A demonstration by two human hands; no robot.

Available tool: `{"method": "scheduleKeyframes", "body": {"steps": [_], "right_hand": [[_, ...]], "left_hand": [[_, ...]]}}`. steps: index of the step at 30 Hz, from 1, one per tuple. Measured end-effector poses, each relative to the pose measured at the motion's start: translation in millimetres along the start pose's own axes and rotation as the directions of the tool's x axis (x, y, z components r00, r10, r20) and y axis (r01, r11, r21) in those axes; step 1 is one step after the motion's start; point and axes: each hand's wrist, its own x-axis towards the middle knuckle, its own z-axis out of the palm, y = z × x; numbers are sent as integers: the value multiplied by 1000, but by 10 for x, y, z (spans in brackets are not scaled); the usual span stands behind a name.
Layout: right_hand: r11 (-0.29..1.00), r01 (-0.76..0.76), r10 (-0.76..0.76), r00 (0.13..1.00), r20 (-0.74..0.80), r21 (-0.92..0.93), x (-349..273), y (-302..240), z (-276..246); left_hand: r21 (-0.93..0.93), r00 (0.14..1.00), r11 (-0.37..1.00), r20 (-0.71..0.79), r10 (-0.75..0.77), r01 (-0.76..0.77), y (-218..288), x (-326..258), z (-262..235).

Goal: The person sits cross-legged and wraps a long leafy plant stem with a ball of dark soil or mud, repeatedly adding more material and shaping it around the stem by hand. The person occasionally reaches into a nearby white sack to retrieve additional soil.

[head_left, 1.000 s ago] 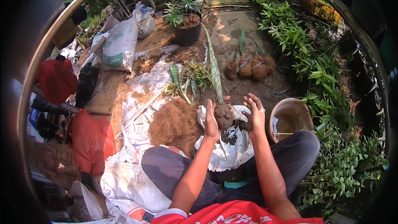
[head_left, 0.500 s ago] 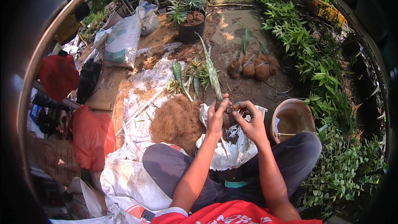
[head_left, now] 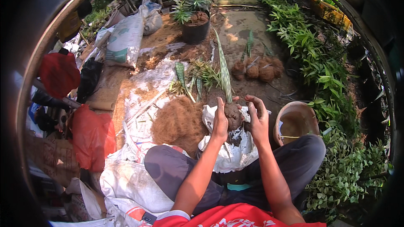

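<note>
Since only your left hand cups the mud ball, right hand open alongside, the leaf above both could tip.

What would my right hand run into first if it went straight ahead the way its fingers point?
Your right hand would probably meet the row of brown, round, fibre-wrapped balls ahead of it, though depth is unclear and it might pass above them.
</note>
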Motion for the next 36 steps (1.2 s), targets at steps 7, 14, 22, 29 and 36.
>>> {"method": "scheduleKeyframes", "body": {"steps": [7, 14, 22, 29, 36], "right_hand": [[734, -366, 313, 930, 192, 573, -83, 218, 151], [492, -472, 506, 839, 200, 731, -128, 113, 77], [569, -507, 561, 815, 145, 647, -143, 364, 18], [477, -482, 524, 827, 202, 735, -165, 591, 26], [595, -484, 480, 854, 200, 641, -179, 409, 39]], "left_hand": [[543, 914, 764, 17, 405, -348, -250, -58, 223], [770, 617, -100, 575, 538, -630, -149, -123, 152], [660, 485, 13, 537, 690, -751, -434, 12, 44], [713, 548, 88, 449, 706, -696, -567, -22, 34], [748, 578, 84, 431, 692, -659, -558, -55, 4]]}}
